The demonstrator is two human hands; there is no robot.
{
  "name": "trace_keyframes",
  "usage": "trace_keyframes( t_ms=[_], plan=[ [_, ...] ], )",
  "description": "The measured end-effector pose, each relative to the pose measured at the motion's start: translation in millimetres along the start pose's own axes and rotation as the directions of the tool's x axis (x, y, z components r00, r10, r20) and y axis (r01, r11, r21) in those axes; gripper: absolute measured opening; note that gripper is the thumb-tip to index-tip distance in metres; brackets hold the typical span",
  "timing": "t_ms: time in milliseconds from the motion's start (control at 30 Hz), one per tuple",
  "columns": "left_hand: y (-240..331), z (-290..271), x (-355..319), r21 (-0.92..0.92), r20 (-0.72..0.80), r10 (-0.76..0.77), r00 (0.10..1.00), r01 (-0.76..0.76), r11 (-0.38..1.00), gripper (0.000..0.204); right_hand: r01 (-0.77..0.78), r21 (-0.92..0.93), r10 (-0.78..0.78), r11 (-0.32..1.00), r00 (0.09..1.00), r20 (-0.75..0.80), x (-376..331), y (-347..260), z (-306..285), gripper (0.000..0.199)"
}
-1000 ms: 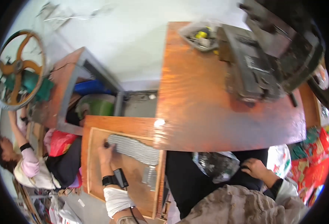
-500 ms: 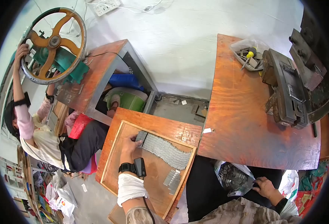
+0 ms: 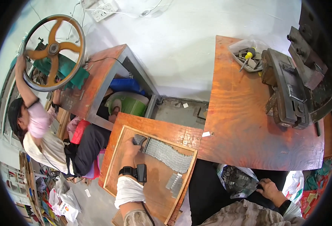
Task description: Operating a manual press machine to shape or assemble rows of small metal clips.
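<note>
Left hand (image 3: 130, 147) closed around a small grey block (image 3: 138, 139) at the upper left corner of the wooden tray (image 3: 115, 162), pressed against the end of the row of metal strips (image 3: 168, 154). Black watch-like device (image 3: 136, 173) strapped at the wrist, white sleeve below. Right hand (image 3: 269, 189) low at the right, fingers curled on a clear plastic bag (image 3: 238, 181) of dark metal pieces, resting near the lap.

Compared with half a second ago: left hand in much the same place on the tray, still at the head of the strips; right hand still at the bag; whole view swung a little, with tray and worktop sitting in slightly different spots in frame.

Tray holding the long row of strips running diagonally, plus a smaller bunch of strips (image 3: 174, 181) lower right, apart from the row. Beyond the tray, orange worktop (image 3: 241, 124) carrying a heavy dark press (image 3: 296, 90) and a clear tub (image 3: 247, 54) with a yellow-handled tool and metal bits inside. At far left, another person (image 3: 38, 132) gripping a large orange handwheel (image 3: 53, 51).
</note>
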State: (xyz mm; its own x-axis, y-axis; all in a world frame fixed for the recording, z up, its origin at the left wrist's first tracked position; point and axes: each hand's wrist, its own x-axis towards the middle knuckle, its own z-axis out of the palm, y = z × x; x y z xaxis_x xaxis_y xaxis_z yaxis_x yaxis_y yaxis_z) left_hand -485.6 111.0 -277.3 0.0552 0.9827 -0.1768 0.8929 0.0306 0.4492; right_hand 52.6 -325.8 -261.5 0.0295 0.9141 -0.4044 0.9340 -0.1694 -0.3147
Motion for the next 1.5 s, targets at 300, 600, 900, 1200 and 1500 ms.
trace_keyframes(
  t_ms=[300, 600, 900, 1200, 1500],
  plan=[
    [27.7, -3.6, -18.5, -0.398, -0.189, -0.226, 0.956, 0.136, 0.907, 0.033, 0.025, 0.051, -0.019, 0.998, 0.994, -0.110, -5.9, -0.5, -7.6, 0.040],
    [347.0, -101.1, -102.2, -0.636, 0.011, 0.421, 0.907, -0.318, 0.703, 0.034, 0.058, -0.016, -0.060, 0.998, 0.978, -0.200, -24.8, 9.6, -2.5, 0.040],
    [549.6, -44.3, -143.3, -0.140, -0.082, 0.689, 0.720, -0.693, 0.708, 0.036, -0.012, 0.029, 0.022, 1.000, 0.929, -0.369, -55.3, 31.7, 12.1, 0.039],
    [557.2, -27.3, -136.4, -0.657, 0.079, 0.772, 0.631, -0.550, 0.516, 0.030, 0.001, 0.106, 0.044, 0.994, 0.906, -0.421, -76.9, 23.8, -34.5, 0.042],
    [528.7, 6.5, -113.0, -0.321, -0.284, 0.797, 0.532, -0.837, 0.444, 0.029, 0.523, 0.028, -0.258, 0.852, 0.466, -0.847, -23.5, -26.8, -246.5, 0.035]
  ],
)
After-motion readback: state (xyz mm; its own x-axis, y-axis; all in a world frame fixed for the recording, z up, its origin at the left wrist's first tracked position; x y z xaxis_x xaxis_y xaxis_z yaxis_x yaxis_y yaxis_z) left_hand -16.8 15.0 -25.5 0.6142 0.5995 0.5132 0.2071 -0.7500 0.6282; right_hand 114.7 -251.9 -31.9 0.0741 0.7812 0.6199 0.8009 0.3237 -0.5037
